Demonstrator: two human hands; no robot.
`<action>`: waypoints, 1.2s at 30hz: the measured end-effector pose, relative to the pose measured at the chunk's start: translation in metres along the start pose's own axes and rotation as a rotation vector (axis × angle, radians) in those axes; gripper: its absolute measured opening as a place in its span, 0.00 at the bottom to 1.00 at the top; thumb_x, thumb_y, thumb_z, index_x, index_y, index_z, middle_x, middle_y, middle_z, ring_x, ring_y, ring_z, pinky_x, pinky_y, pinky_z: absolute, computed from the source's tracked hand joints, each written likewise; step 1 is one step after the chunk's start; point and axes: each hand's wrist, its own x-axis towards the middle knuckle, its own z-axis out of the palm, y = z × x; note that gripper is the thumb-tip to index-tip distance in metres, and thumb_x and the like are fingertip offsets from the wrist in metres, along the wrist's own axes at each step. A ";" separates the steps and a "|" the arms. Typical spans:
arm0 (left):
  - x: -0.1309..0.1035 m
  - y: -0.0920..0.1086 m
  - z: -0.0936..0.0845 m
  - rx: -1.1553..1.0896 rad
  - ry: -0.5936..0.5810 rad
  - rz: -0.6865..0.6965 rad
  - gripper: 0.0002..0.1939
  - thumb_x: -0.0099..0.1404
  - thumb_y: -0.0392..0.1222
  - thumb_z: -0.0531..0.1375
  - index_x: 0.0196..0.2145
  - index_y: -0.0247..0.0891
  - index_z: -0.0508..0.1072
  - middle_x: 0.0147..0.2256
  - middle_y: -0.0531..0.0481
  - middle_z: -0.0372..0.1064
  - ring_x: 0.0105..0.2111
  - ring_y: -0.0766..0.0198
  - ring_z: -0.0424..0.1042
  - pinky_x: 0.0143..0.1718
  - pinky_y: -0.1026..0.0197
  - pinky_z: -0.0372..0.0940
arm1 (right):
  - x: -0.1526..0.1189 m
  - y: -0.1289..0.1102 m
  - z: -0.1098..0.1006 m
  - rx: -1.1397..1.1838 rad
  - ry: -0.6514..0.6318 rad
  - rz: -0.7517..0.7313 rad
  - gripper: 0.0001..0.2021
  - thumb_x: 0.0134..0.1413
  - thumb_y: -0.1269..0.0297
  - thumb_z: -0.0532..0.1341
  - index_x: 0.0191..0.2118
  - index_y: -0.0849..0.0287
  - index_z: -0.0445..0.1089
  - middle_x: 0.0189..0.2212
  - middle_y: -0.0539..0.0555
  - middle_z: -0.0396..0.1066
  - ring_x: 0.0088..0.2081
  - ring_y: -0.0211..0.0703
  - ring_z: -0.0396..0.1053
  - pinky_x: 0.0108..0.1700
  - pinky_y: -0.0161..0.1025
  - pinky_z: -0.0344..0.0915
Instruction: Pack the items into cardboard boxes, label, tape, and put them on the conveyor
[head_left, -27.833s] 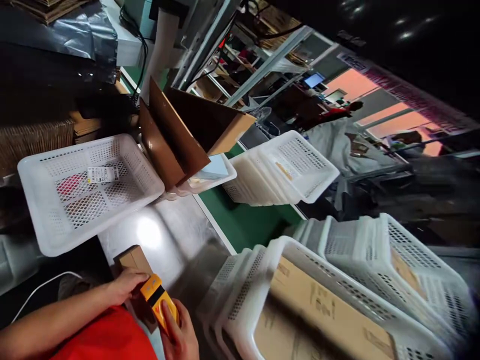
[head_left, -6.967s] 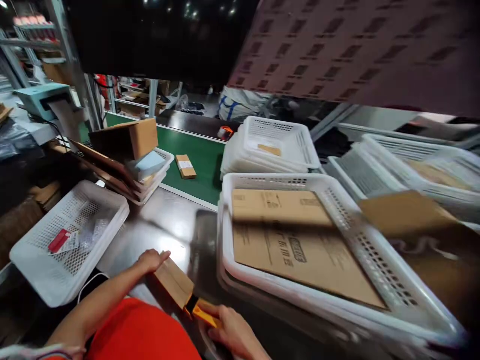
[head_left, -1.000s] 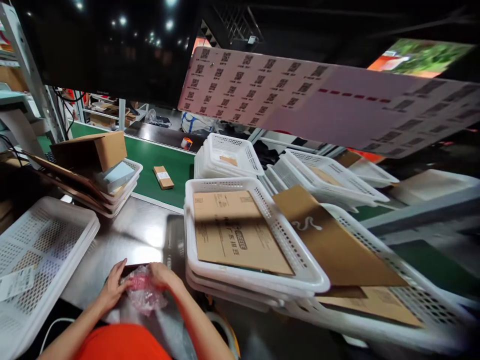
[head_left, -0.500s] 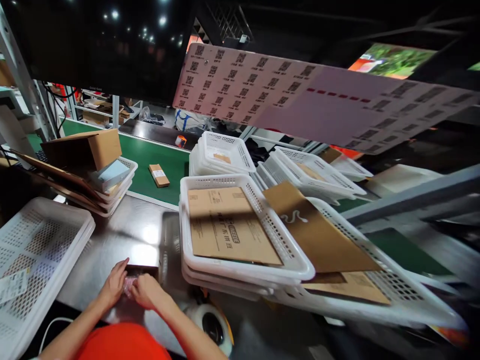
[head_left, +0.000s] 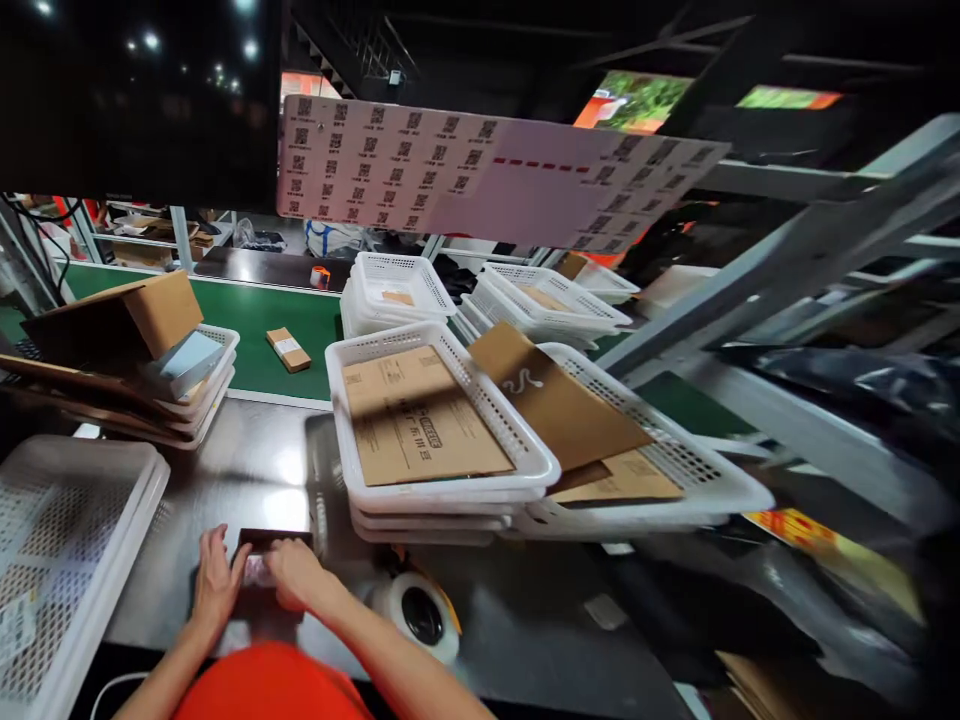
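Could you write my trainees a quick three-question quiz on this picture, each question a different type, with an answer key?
1. Multiple choice: what is between the left hand and the right hand?
A) a pair of scissors
B) a pinkish item in an open box
C) a drinking mug

2. True or false: the white roll lies inside a white basket.

3. Fill in the colour: the labelled parcel lies on a ____ surface.

Key:
1. B
2. False; the white roll is near the right forearm.
3. green
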 end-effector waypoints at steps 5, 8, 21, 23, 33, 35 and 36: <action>-0.025 0.009 -0.005 0.159 -0.184 0.208 0.23 0.74 0.64 0.53 0.33 0.43 0.71 0.33 0.46 0.73 0.36 0.52 0.75 0.43 0.49 0.74 | -0.058 0.037 0.050 0.110 0.384 0.291 0.28 0.61 0.70 0.59 0.67 0.66 0.66 0.61 0.73 0.69 0.62 0.65 0.70 0.64 0.60 0.70; -0.034 0.015 0.010 0.336 -0.438 0.454 0.21 0.75 0.58 0.54 0.41 0.39 0.76 0.41 0.39 0.78 0.43 0.48 0.77 0.48 0.47 0.73 | -0.070 0.043 0.083 0.171 0.290 0.155 0.35 0.53 0.72 0.61 0.68 0.69 0.63 0.67 0.76 0.63 0.67 0.68 0.66 0.66 0.61 0.67; 0.008 -0.020 0.025 0.651 -0.205 0.658 0.26 0.77 0.46 0.55 0.67 0.36 0.71 0.69 0.31 0.64 0.70 0.35 0.62 0.68 0.28 0.56 | -0.013 0.053 0.084 0.161 0.408 0.083 0.19 0.66 0.72 0.52 0.57 0.57 0.72 0.53 0.62 0.75 0.52 0.51 0.74 0.54 0.46 0.74; 0.002 -0.039 0.020 0.597 -0.262 0.716 0.24 0.78 0.45 0.54 0.67 0.39 0.72 0.67 0.37 0.69 0.69 0.40 0.65 0.68 0.34 0.61 | -0.041 0.062 0.093 0.149 0.457 0.102 0.18 0.67 0.70 0.52 0.58 0.57 0.71 0.57 0.64 0.72 0.55 0.53 0.73 0.57 0.50 0.73; -0.029 -0.063 -0.012 0.339 -0.398 0.712 0.25 0.77 0.36 0.53 0.68 0.47 0.70 0.75 0.45 0.54 0.78 0.41 0.31 0.67 0.31 0.64 | -0.187 0.212 0.026 0.185 0.457 0.969 0.14 0.46 0.67 0.63 0.42 0.59 0.73 0.45 0.74 0.76 0.52 0.73 0.75 0.53 0.59 0.68; -0.020 -0.055 -0.013 0.295 -0.462 0.745 0.25 0.77 0.35 0.53 0.68 0.46 0.70 0.75 0.45 0.53 0.78 0.43 0.29 0.67 0.36 0.66 | -0.187 0.211 0.024 0.241 0.369 0.991 0.09 0.40 0.67 0.65 0.33 0.56 0.71 0.33 0.66 0.76 0.40 0.68 0.78 0.44 0.55 0.70; -0.017 -0.052 -0.013 0.282 -0.486 0.756 0.25 0.77 0.35 0.53 0.68 0.45 0.70 0.75 0.45 0.53 0.78 0.44 0.29 0.68 0.37 0.66 | -0.186 0.204 0.026 0.266 0.340 0.983 0.09 0.39 0.67 0.65 0.32 0.55 0.70 0.29 0.63 0.75 0.37 0.66 0.78 0.42 0.53 0.70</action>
